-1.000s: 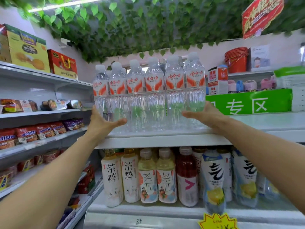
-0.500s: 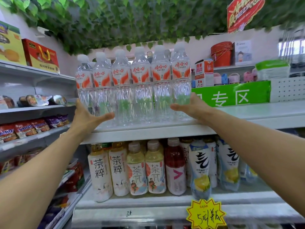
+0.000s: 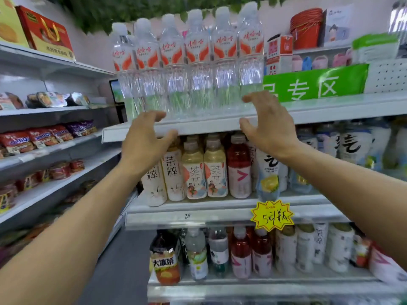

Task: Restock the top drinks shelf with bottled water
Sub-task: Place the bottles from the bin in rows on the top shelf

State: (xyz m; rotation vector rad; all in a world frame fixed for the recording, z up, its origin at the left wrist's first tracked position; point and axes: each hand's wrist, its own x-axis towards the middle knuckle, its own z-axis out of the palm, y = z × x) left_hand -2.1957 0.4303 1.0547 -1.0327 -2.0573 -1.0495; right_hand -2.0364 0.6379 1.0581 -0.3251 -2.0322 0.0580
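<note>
At 9 o'clock, glossy red and purple snack packs (image 3: 44,136) line a white metal side shelf. The left hand (image 3: 146,139) hovers at 7 o'clock of the water bottle pack (image 3: 189,69), its grip apart, fingers spread and holding nothing, in front of the top shelf (image 3: 330,108) lip.

The pack stands on that white shelf's left end. It shows six clear, ribbed plastic bottles under shiny film, with white caps and red-orange labels in blurred Chinese script. Their long axes are upright and the caps point to 12 o'clock.

The right hand (image 3: 267,126) is at 5 o'clock of the pack, grip apart too; whether it touches the film I cannot tell. Further right, at 3 o'clock of the pack, is a green banner (image 3: 315,84) reading 专区.
</note>
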